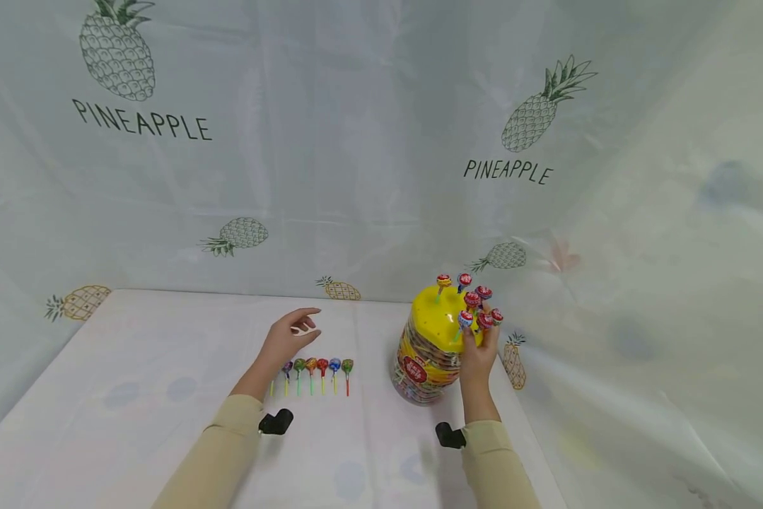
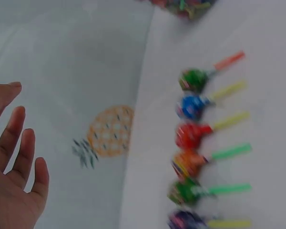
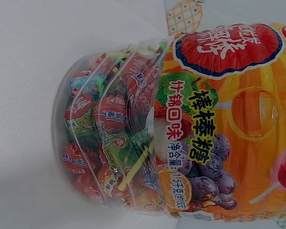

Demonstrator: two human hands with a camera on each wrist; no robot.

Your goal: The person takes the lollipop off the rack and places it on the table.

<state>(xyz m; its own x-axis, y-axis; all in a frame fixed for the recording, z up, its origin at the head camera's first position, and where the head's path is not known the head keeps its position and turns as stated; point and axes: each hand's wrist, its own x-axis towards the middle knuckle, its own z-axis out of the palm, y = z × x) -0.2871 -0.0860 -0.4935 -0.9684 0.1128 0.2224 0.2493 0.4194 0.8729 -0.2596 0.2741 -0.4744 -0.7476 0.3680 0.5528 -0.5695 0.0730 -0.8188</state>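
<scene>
A big clear plastic jar (image 1: pixel 427 357) of wrapped lollipops stands on the table, its yellow lid (image 1: pixel 428 311) bearing several upright lollipops (image 1: pixel 443 281). At the lid's right side my right hand (image 1: pixel 479 360) pinches a lollipop (image 1: pixel 485 321) between thumb and fingers; the stick is hidden by the hand. The right wrist view is filled by the jar's label (image 3: pixel 205 124), without the hand. My left hand (image 1: pixel 290 338) hovers with relaxed, slightly bent fingers and holds nothing. Below it a row of lollipops lies on the table, including a red one (image 1: pixel 322 365) and a blue one (image 2: pixel 190 106).
The white table (image 1: pixel 184 367) meets a hanging sheet (image 1: pixel 330 177) printed with pineapples at the back. Another sheet (image 1: pixel 642 339) hangs close along the right side, near the jar.
</scene>
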